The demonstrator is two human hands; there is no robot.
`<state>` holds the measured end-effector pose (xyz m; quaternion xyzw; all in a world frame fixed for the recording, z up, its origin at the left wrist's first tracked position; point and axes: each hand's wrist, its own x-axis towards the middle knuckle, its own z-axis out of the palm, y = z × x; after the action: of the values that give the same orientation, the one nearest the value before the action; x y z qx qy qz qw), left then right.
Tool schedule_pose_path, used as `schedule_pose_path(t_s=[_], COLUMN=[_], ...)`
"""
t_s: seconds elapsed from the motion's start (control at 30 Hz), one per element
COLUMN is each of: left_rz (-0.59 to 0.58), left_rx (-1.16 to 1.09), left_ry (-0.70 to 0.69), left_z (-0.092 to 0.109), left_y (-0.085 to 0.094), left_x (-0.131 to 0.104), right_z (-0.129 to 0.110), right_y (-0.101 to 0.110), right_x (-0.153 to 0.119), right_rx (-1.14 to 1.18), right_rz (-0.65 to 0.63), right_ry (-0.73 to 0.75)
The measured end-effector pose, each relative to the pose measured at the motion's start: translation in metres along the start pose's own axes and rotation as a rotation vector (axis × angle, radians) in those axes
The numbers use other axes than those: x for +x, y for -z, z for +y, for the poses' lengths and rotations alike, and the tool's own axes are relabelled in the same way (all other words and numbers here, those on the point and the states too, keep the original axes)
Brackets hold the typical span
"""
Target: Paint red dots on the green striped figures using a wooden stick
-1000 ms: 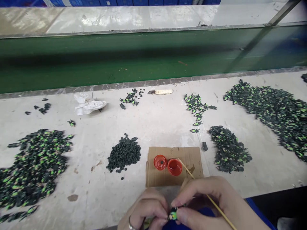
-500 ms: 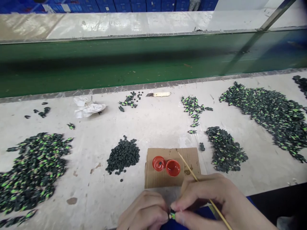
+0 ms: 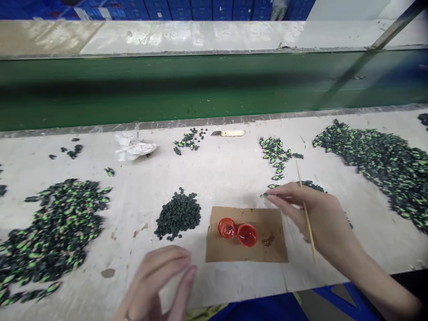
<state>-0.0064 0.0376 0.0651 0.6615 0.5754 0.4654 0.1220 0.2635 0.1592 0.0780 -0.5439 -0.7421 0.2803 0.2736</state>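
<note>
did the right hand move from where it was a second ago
Yes. The right hand, holding the thin stick, went from in front of the cardboard out past its far right corner.

Bright, even overhead light washes the pale table (image 3: 234, 174) with soft, short shadows. Glare streaks the far glossy ledge (image 3: 200, 35). The left hand (image 3: 157, 285) is motion-blurred; the straight rails bow slightly toward the edges.
</note>
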Motion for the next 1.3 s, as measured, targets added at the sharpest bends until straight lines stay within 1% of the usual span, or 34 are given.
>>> schedule_pose_path(t_s=[0.03,0.07,0.1,0.13,0.2,0.27,0.37,0.47,0.63,0.8,0.87,1.1,1.17,1.23,1.3], left_rz=[0.104,0.161,0.171,0.124,0.036,-0.026,-0.052,-0.076,-0.196,-0.208,-0.224,-0.356,-0.395,-0.406,-0.427], left_rx=[0.047,0.086,0.115,0.141,0.211,0.280,0.355,0.397,0.362,0.327,0.349,0.428,0.430,0.438,0.476], left_ry=[0.093,0.170,0.222,0.249,0.278,0.276,0.251,0.248,0.240,0.230,0.204,0.061,0.013,-0.048,-0.128], left_z=[-0.005,-0.009,-0.014,-0.019,-0.029,-0.037,-0.042,-0.042,-0.043,-0.043,-0.043,-0.052,-0.053,-0.051,-0.048], left_y=[0.003,0.005,0.006,0.007,0.008,0.009,0.008,0.008,0.014,0.024,0.026,0.032,0.031,0.031,0.030], left_x=[-0.006,-0.013,-0.020,-0.027,-0.040,-0.048,-0.051,-0.048,-0.045,-0.042,-0.040,-0.030,-0.023,-0.013,-0.003], right_z=[0.014,0.026,0.035,0.042,0.049,0.048,0.041,0.036,0.033,0.034,0.035,0.034,0.033,0.033,0.031], right_y=[-0.002,-0.003,-0.005,-0.007,-0.010,-0.012,-0.011,-0.008,-0.001,0.003,0.004,0.004,0.006,0.007,0.008], right_x=[0.005,0.008,0.011,0.012,0.013,0.012,0.006,-0.003,-0.017,-0.028,-0.031,-0.034,-0.036,-0.038,-0.040], right_rx=[-0.043,-0.078,-0.111,-0.144,-0.205,-0.251,-0.274,-0.258,-0.205,-0.184,-0.182,-0.139,-0.144,-0.142,-0.089], right_rz=[0.034,0.049,0.059,0.071,0.118,0.191,0.251,0.219,0.184,0.180,0.180,0.174,0.182,0.180,0.197], right_ry=[0.007,0.015,0.028,0.043,0.068,0.090,0.101,0.075,-0.028,-0.107,-0.128,-0.187,-0.193,-0.201,-0.199])
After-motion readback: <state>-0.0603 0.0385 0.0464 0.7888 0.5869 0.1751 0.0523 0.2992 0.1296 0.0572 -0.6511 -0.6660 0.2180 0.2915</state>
